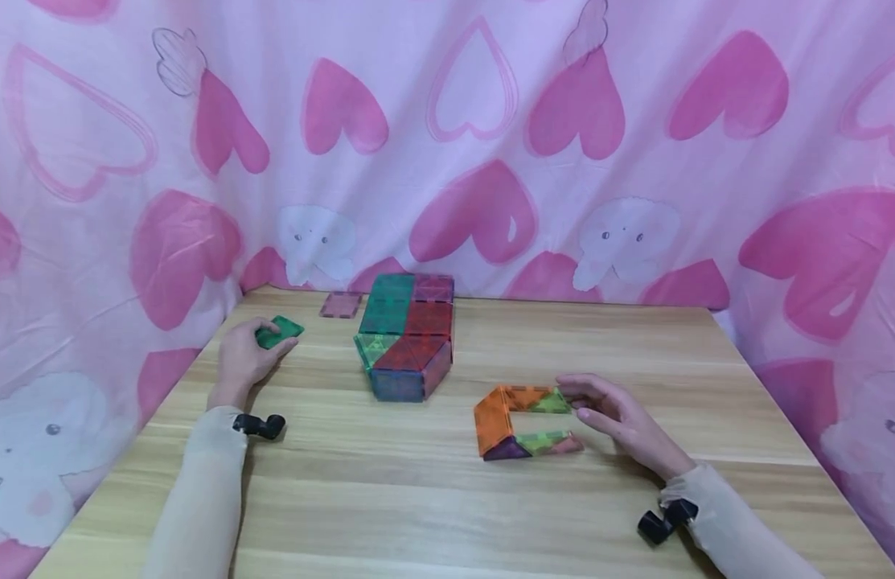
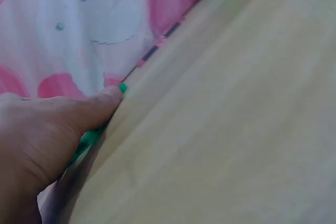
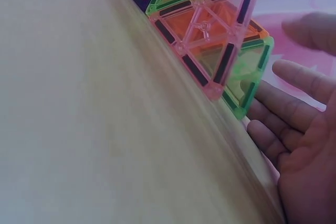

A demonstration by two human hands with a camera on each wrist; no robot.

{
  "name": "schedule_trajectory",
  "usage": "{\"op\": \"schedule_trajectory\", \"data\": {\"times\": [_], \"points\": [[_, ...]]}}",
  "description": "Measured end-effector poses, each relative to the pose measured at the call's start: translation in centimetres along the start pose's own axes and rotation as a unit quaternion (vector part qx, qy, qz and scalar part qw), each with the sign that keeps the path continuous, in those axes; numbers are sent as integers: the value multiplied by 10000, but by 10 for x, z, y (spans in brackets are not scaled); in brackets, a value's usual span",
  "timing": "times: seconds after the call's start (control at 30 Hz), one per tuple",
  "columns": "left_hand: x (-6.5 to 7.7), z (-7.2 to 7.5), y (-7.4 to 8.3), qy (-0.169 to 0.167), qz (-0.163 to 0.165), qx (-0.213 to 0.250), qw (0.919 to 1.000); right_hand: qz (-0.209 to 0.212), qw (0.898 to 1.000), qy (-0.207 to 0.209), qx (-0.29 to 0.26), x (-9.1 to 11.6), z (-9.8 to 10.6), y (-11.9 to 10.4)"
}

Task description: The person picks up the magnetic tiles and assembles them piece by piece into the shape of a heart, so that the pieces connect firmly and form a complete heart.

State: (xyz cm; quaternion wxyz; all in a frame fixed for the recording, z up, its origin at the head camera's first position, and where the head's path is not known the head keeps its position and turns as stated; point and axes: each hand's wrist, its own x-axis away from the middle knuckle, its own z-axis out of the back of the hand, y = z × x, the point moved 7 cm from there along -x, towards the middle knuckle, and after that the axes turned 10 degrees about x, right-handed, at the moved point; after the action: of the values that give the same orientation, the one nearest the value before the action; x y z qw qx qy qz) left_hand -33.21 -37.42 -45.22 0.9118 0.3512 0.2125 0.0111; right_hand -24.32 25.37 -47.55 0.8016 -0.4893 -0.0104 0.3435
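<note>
At the table's left side my left hand [image 1: 246,354] holds a green magnetic tile [image 1: 281,330] between thumb and fingers, low over the wood. In the left wrist view the thumb hides much of that green tile [image 2: 90,141]. My right hand [image 1: 621,414] is beside the open end of a small frame of magnetic tiles, its thumb apart from the fingers. That frame has orange tiles [image 1: 494,422], a purple one, light green triangles and a pink triangle [image 3: 207,40]. In the right wrist view, fingertips reach behind a light green triangle [image 3: 251,77]; whether they touch it I cannot tell.
A larger closed block of magnetic tiles [image 1: 411,338], green, red and bluish, stands at the middle back. A flat pink square tile [image 1: 340,305] lies left of it. A pink heart-patterned curtain [image 1: 469,201] surrounds the wooden table [image 1: 389,498].
</note>
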Motion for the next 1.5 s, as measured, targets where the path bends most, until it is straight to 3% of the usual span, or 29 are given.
{"op": "schedule_trajectory", "data": {"times": [0.17, 0.27, 0.33, 0.43, 0.57, 0.7, 0.8, 0.93, 1.03, 1.07, 1.23, 1.37, 1.5], "points": [[0, 12, -5, 547, 350, 523, 9965, -215, 9996, -172, 24, 6, -2, -1], [0, 16, 1, 1073, 405, 1147, 9868, -358, 9986, -186, 333, 8, -4, -2], [0, 18, 14, 1336, 334, 1657, 9765, -438, 9976, -181, 510, 9, -5, -2], [-3, 27, 52, 1639, -86, 2303, 9592, -477, 9964, -185, 677, 9, -6, -2], [-2, 43, 130, 1795, -1064, 3018, 9303, -358, 9975, -239, 556, 9, -7, -2], [6, 42, 201, 1188, -2047, 3718, 8976, -247, 9982, -274, 480, 9, -6, 0], [18, 26, 240, 289, -2518, 4012, 8802, -247, 9981, -283, 490, 8, -6, 0], [41, -3, 279, -788, -2679, 3785, 8825, -296, 9979, -322, 475, 8, -6, 1], [58, -28, 301, -1285, -2707, 3530, 8864, -321, 9976, -347, 499, 8, -6, 2], [64, -37, 307, -1442, -2710, 3519, 8842, -322, 9976, -346, 508, 8, -6, 2], [88, -91, 331, -1991, -2829, 3219, 8813, -482, 9972, -305, 476, 9, -5, 3], [109, -134, 341, -2365, -2952, 2768, 8833, -552, 9970, -307, 450, 8, -5, 3], [126, -160, 347, -2590, -3111, 2529, 8787, -486, 9974, -310, 438, 6, -7, 1]]}}
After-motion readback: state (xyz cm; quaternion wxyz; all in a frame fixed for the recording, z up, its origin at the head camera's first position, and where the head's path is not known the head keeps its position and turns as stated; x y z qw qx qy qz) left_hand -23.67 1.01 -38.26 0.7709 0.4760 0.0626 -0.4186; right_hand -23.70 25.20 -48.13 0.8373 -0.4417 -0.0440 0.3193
